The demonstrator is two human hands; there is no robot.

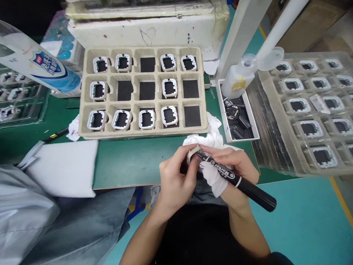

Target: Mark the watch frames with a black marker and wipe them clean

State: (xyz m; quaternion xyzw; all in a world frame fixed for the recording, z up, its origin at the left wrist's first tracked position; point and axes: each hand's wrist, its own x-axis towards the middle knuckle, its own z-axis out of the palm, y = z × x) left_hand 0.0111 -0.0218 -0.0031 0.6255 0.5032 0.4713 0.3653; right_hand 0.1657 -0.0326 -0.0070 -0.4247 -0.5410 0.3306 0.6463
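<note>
My left hand point(175, 180) pinches a small silvery watch case point(193, 151) between thumb and fingers, above the front edge of the bench. Much of the case is hidden by the fingers. In my right hand point(241, 163) is a black marker point(242, 184), its tip touching or very near the case. A white tissue point(216, 180) is tucked in the same hand, under the marker. Just beyond my hands, a beige tray point(143, 135) holds several square watch cases point(169, 88) in its compartments; some compartments show only black bottoms.
Right of the tray stands a white box point(256, 136) with black parts and a clear-capped bottle point(237, 79). Stacked trays point(275, 121) of cases rise farther right. At left are a blue-white bottle point(52, 71), a white cloth point(66, 169) and another person's sleeve point(22, 206).
</note>
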